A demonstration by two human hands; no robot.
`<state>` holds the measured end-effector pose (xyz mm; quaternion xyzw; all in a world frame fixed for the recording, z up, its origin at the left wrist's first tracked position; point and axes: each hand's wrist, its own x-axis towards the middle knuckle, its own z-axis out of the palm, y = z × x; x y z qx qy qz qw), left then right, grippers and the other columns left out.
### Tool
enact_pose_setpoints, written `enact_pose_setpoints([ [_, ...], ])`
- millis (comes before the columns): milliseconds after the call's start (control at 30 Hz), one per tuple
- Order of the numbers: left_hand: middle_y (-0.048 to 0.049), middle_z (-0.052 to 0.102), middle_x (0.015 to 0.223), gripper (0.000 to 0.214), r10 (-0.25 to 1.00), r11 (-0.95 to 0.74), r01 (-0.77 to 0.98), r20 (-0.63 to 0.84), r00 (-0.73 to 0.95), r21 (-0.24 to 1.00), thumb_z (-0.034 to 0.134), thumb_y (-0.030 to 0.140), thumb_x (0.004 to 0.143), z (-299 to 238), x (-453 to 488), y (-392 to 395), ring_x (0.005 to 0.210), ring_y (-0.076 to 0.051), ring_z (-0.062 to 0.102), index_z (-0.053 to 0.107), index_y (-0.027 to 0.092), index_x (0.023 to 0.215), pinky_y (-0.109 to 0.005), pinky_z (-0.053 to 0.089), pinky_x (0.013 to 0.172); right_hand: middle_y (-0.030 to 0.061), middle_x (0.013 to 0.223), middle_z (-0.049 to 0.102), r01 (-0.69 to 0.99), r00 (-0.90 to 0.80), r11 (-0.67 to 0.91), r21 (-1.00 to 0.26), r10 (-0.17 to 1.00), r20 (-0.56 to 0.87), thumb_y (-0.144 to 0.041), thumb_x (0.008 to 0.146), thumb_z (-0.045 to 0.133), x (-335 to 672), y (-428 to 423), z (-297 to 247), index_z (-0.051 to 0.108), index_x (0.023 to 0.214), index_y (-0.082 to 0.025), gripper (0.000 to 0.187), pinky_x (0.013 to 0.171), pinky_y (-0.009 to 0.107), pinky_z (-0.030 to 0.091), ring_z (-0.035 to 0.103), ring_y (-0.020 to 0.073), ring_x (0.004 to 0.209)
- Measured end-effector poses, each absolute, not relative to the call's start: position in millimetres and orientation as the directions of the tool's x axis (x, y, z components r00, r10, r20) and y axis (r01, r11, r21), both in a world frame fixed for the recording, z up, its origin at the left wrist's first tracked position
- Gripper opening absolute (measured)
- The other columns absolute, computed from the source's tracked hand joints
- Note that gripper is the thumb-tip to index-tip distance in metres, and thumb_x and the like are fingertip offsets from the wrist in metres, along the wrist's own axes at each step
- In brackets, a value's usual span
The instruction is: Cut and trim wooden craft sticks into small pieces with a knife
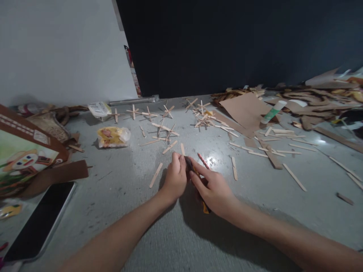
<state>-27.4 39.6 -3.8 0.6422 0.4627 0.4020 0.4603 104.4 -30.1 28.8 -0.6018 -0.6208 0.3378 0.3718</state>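
My left hand [176, 175] is closed on a wooden craft stick [182, 149], whose rounded end points away from me. In my right hand [214, 190] is a black and yellow utility knife [206, 207], its front end up against the stick by my left fingertips. The blade itself is too small to make out. Left of my left hand lies a loose craft stick [155, 175], and a shorter piece [169, 147] lies just beyond. A red pen-like stick [203, 161] rests past my right fingers, and a notched craft stick [234, 168] lies to their right.
Several crossed-stick pieces [134, 112] stand along the back. Many loose sticks [283, 132] lie at right, near a glue stick [273, 112] and brown cardboard [241, 111]. A yellow packet [113, 137], a phone [41, 221] and a printed bag [25, 151] are on the left.
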Motion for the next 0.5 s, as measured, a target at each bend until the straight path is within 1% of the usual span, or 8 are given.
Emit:
enact_pose_setpoints([
  [67, 0.0054, 0.049, 0.067, 0.028, 0.963, -0.159, 0.232, 0.099, 0.251, 0.96, 0.036, 0.039, 0.108, -4, -27, 39, 0.06, -0.015, 0.048, 0.036, 0.026, 0.084, -0.029, 0.033, 0.06, -0.0005, 0.065, 0.066, 0.473, 0.002, 0.051, -0.879, 0.998, 0.059, -0.038, 0.102, 0.048, 103, -31, 28, 0.058, 0.154, -0.019, 0.056, 0.069, 0.036, 0.058, 0.063, 0.0182, 0.056],
  [167, 0.0057, 0.048, 0.066, 0.029, 0.959, -0.168, 0.214, 0.109, 0.262, 0.962, 0.036, 0.041, 0.109, -3, -27, 39, 0.059, -0.014, 0.048, 0.035, 0.026, 0.085, -0.028, 0.033, 0.058, -0.002, 0.064, 0.064, 0.385, -0.008, -0.002, -0.923, 1.0, -0.006, -0.038, 0.101, 0.05, 104, -31, 28, 0.058, 0.152, -0.02, 0.055, 0.052, 0.029, 0.053, 0.06, 0.0154, 0.048],
  [233, 0.0067, 0.046, 0.064, 0.03, 0.954, -0.173, 0.188, 0.117, 0.275, 0.967, 0.036, 0.045, 0.109, -4, -27, 38, 0.056, -0.014, 0.047, 0.036, 0.026, 0.086, -0.028, 0.032, 0.056, -0.0043, 0.063, 0.061, 0.302, -0.03, -0.05, -0.952, 0.998, -0.063, -0.041, 0.101, 0.052, 106, -31, 31, 0.062, 0.145, -0.021, 0.049, 0.045, 0.026, 0.049, 0.058, 0.0138, 0.043],
  [267, 0.0071, 0.046, 0.063, 0.031, 0.951, -0.178, 0.179, 0.123, 0.282, 0.968, 0.035, 0.047, 0.109, -4, -27, 38, 0.055, -0.013, 0.046, 0.037, 0.026, 0.087, -0.027, 0.032, 0.055, -0.0051, 0.063, 0.059, 0.257, -0.041, -0.072, -0.964, 0.996, -0.085, -0.043, 0.101, 0.053, 108, -30, 33, 0.065, 0.137, -0.022, 0.044, 0.042, 0.025, 0.048, 0.058, 0.0133, 0.042],
  [333, 0.0075, 0.045, 0.061, 0.033, 0.947, -0.191, 0.171, 0.135, 0.292, 0.967, 0.034, 0.05, 0.11, -3, -27, 38, 0.053, -0.013, 0.045, 0.038, 0.025, 0.088, -0.027, 0.032, 0.055, -0.006, 0.064, 0.057, 0.178, -0.057, -0.104, -0.978, 0.992, -0.116, -0.047, 0.1, 0.055, 111, -29, 38, 0.069, 0.114, -0.022, 0.032, 0.038, 0.023, 0.046, 0.059, 0.012, 0.04],
  [400, 0.0071, 0.047, 0.061, 0.035, 0.946, -0.199, 0.169, 0.144, 0.292, 0.965, 0.033, 0.052, 0.11, -3, -27, 38, 0.053, -0.012, 0.045, 0.04, 0.025, 0.088, -0.027, 0.034, 0.055, -0.0062, 0.065, 0.056, 0.119, -0.074, -0.132, -0.984, 0.987, -0.141, -0.05, 0.098, 0.057, 115, -27, 43, 0.063, 0.09, -0.022, 0.03, 0.035, 0.022, 0.044, 0.058, 0.0104, 0.038],
  [433, 0.007, 0.048, 0.061, 0.035, 0.946, -0.199, 0.169, 0.145, 0.29, 0.965, 0.034, 0.052, 0.109, -3, -27, 38, 0.053, -0.012, 0.046, 0.04, 0.025, 0.088, -0.026, 0.034, 0.055, -0.0062, 0.065, 0.055, 0.098, -0.083, -0.144, -0.985, 0.985, -0.152, -0.051, 0.097, 0.058, 116, -26, 44, 0.059, 0.083, -0.022, 0.031, 0.034, 0.021, 0.043, 0.057, 0.0099, 0.038],
  [500, 0.0069, 0.048, 0.061, 0.035, 0.948, -0.192, 0.166, 0.139, 0.285, 0.967, 0.035, 0.053, 0.109, -4, -27, 39, 0.053, -0.012, 0.047, 0.041, 0.025, 0.088, -0.026, 0.035, 0.056, -0.0062, 0.066, 0.056, 0.064, -0.104, -0.162, -0.985, 0.98, -0.168, -0.051, 0.096, 0.059, 118, -25, 46, 0.056, 0.081, -0.023, 0.032, 0.033, 0.021, 0.043, 0.057, 0.0098, 0.037],
])
